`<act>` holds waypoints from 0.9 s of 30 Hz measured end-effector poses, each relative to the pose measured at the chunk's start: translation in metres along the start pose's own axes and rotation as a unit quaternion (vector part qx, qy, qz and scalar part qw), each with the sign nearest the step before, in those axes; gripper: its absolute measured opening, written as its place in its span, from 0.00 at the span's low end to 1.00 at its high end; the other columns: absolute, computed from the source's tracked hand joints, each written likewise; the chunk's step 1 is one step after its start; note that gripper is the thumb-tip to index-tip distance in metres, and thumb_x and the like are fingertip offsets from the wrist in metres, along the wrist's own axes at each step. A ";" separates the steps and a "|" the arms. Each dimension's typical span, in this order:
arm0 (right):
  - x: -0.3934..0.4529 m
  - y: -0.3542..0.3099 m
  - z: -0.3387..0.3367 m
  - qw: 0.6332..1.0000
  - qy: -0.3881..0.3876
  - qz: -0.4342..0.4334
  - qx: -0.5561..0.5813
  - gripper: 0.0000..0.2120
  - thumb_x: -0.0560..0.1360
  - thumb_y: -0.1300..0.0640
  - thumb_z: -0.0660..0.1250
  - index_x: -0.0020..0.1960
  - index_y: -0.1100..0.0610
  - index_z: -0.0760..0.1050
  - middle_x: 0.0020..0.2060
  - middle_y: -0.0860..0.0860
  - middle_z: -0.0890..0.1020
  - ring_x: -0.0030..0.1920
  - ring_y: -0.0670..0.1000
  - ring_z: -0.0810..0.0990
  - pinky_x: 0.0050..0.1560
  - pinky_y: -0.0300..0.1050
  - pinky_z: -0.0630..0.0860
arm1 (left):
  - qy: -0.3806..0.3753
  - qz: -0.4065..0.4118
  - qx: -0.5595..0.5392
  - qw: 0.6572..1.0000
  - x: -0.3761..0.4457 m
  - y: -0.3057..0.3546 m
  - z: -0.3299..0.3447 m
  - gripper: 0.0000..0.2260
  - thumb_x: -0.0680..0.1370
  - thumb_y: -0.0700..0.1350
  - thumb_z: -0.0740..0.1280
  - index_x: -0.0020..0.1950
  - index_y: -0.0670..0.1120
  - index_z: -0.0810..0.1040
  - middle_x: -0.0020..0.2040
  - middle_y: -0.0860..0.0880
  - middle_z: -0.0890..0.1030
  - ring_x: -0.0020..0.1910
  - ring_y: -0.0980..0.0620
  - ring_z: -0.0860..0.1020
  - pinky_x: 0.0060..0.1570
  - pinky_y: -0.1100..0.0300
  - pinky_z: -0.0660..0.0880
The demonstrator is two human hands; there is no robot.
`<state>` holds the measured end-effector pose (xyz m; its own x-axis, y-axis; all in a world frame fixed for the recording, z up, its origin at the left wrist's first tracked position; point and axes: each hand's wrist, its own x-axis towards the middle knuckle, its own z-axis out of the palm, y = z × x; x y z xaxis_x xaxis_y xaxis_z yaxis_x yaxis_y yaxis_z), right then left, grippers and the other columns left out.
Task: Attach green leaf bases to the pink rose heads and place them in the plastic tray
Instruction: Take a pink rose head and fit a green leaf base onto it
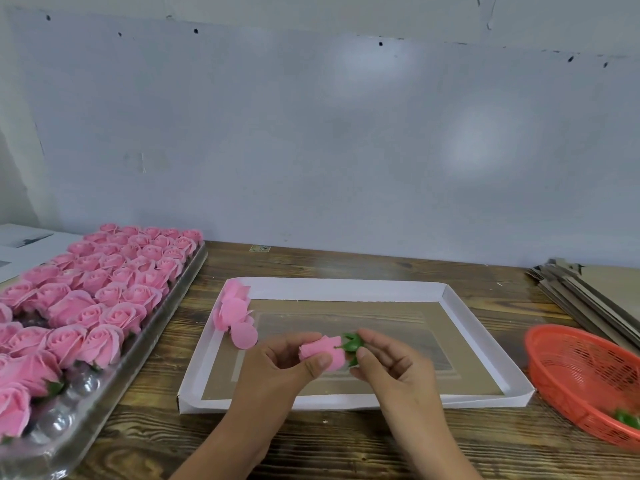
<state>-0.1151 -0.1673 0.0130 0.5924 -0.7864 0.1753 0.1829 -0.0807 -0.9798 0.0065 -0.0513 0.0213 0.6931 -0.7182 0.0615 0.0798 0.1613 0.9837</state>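
Now your left hand [277,365] pinches the pink rose head [323,353] above the white cardboard lid [485,327], while your right hand [391,362] presses the green leaf base [352,344] against its underside. Squeeze harder and you may crush petals; push off-centre and the base may slip.
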 end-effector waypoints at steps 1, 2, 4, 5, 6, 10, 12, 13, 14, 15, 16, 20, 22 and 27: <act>0.000 0.001 0.000 1.000 0.001 -0.002 0.001 0.14 0.76 0.71 0.66 0.53 0.54 0.81 0.45 0.50 0.87 0.46 0.48 0.86 0.46 0.37 0.81 | -0.003 0.003 0.001 1.000 0.000 0.000 0.000 0.16 0.63 0.43 0.78 0.50 0.47 0.86 0.46 0.47 0.88 0.46 0.53 0.86 0.42 0.69 0.79; 0.001 0.001 0.000 1.000 0.004 -0.005 -0.001 0.14 0.76 0.71 0.66 0.53 0.54 0.81 0.45 0.49 0.87 0.46 0.48 0.86 0.47 0.37 0.81 | -0.005 0.005 0.001 1.000 0.000 0.000 0.000 0.15 0.63 0.43 0.78 0.50 0.47 0.87 0.46 0.47 0.88 0.46 0.53 0.86 0.42 0.69 0.79; 0.000 0.001 0.001 1.000 0.011 -0.016 -0.006 0.14 0.76 0.71 0.67 0.54 0.56 0.81 0.45 0.49 0.87 0.47 0.48 0.86 0.50 0.38 0.81 | -0.003 0.008 0.002 1.000 0.000 -0.001 0.000 0.14 0.63 0.43 0.78 0.49 0.48 0.87 0.46 0.47 0.88 0.46 0.53 0.86 0.42 0.69 0.79; 0.000 0.001 0.001 1.000 0.016 -0.024 -0.007 0.13 0.76 0.71 0.67 0.54 0.57 0.81 0.45 0.49 0.87 0.47 0.47 0.86 0.52 0.38 0.81 | 0.000 0.009 0.002 1.000 0.000 -0.002 0.000 0.15 0.63 0.43 0.78 0.49 0.48 0.87 0.46 0.47 0.88 0.46 0.53 0.86 0.42 0.69 0.79; 0.000 0.001 0.001 0.999 0.022 -0.032 -0.008 0.13 0.75 0.71 0.68 0.54 0.57 0.81 0.45 0.49 0.87 0.47 0.47 0.86 0.52 0.37 0.80 | 0.002 0.010 0.003 1.000 0.000 -0.002 0.000 0.15 0.64 0.44 0.78 0.50 0.48 0.87 0.46 0.48 0.88 0.47 0.53 0.86 0.42 0.69 0.79; 0.001 0.002 0.000 0.999 0.019 -0.043 -0.008 0.13 0.75 0.70 0.68 0.55 0.57 0.82 0.46 0.50 0.87 0.49 0.48 0.86 0.53 0.38 0.80 | 0.002 0.009 0.002 1.000 0.001 -0.003 0.000 0.16 0.64 0.44 0.78 0.51 0.47 0.87 0.46 0.48 0.88 0.47 0.53 0.86 0.42 0.69 0.79; 0.000 0.002 0.001 0.999 0.004 -0.038 -0.007 0.13 0.75 0.71 0.68 0.55 0.58 0.82 0.46 0.50 0.87 0.49 0.48 0.86 0.52 0.37 0.80 | 0.000 0.010 0.000 1.000 0.000 -0.003 0.000 0.17 0.64 0.44 0.78 0.52 0.46 0.86 0.47 0.48 0.88 0.47 0.54 0.86 0.42 0.69 0.79; -0.001 0.002 0.002 0.999 -0.004 -0.035 -0.006 0.14 0.74 0.72 0.69 0.55 0.58 0.82 0.46 0.50 0.87 0.49 0.48 0.86 0.51 0.35 0.79 | -0.003 0.011 0.000 1.000 0.000 -0.003 0.000 0.17 0.64 0.44 0.78 0.52 0.46 0.86 0.47 0.48 0.88 0.47 0.53 0.86 0.43 0.69 0.79; -0.001 0.002 0.003 0.999 -0.013 -0.031 -0.005 0.14 0.74 0.72 0.69 0.55 0.58 0.82 0.46 0.49 0.87 0.49 0.47 0.86 0.50 0.34 0.79 | -0.005 0.012 -0.001 1.000 0.000 -0.003 0.000 0.17 0.64 0.43 0.78 0.52 0.46 0.86 0.47 0.47 0.88 0.47 0.53 0.86 0.43 0.69 0.79; -0.002 0.002 0.003 0.999 -0.021 -0.028 -0.003 0.14 0.74 0.72 0.69 0.55 0.57 0.82 0.46 0.49 0.87 0.49 0.47 0.86 0.49 0.33 0.78 | -0.005 0.012 -0.003 1.000 0.000 -0.003 -0.001 0.16 0.64 0.43 0.78 0.52 0.45 0.86 0.47 0.47 0.88 0.47 0.53 0.86 0.43 0.68 0.79; -0.002 0.002 0.003 0.999 -0.028 -0.024 0.000 0.14 0.74 0.72 0.69 0.54 0.57 0.82 0.46 0.49 0.87 0.49 0.47 0.86 0.50 0.33 0.78 | -0.005 0.011 -0.005 1.000 0.001 -0.003 -0.001 0.16 0.65 0.43 0.78 0.52 0.45 0.86 0.47 0.47 0.88 0.48 0.52 0.86 0.44 0.68 0.79; -0.002 -0.001 0.001 0.999 -0.034 0.004 0.033 0.13 0.76 0.70 0.67 0.53 0.56 0.83 0.47 0.52 0.87 0.50 0.50 0.86 0.52 0.39 0.81 | -0.006 0.009 -0.013 1.000 0.002 -0.004 -0.002 0.17 0.67 0.42 0.77 0.55 0.44 0.85 0.49 0.46 0.88 0.50 0.51 0.85 0.46 0.66 0.80; -0.002 -0.002 0.000 0.998 -0.034 0.021 0.055 0.12 0.76 0.70 0.67 0.51 0.55 0.84 0.46 0.54 0.87 0.48 0.51 0.86 0.48 0.38 0.81 | -0.005 0.013 -0.013 1.000 0.002 -0.005 -0.002 0.17 0.66 0.43 0.78 0.55 0.44 0.85 0.49 0.47 0.88 0.50 0.51 0.85 0.47 0.66 0.80; -0.002 -0.003 0.001 0.998 -0.032 0.019 0.049 0.12 0.75 0.70 0.69 0.51 0.55 0.84 0.45 0.54 0.87 0.48 0.51 0.86 0.48 0.38 0.81 | -0.001 0.023 -0.021 0.999 0.001 -0.005 0.000 0.17 0.65 0.44 0.78 0.53 0.46 0.86 0.48 0.46 0.88 0.49 0.51 0.86 0.46 0.66 0.80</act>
<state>-0.1163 -0.1649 0.0152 0.6491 -0.7462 0.1478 0.2336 0.0106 -0.9723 0.0069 -0.0522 0.0168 0.6952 -0.7106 0.1078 0.0777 0.2233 0.9716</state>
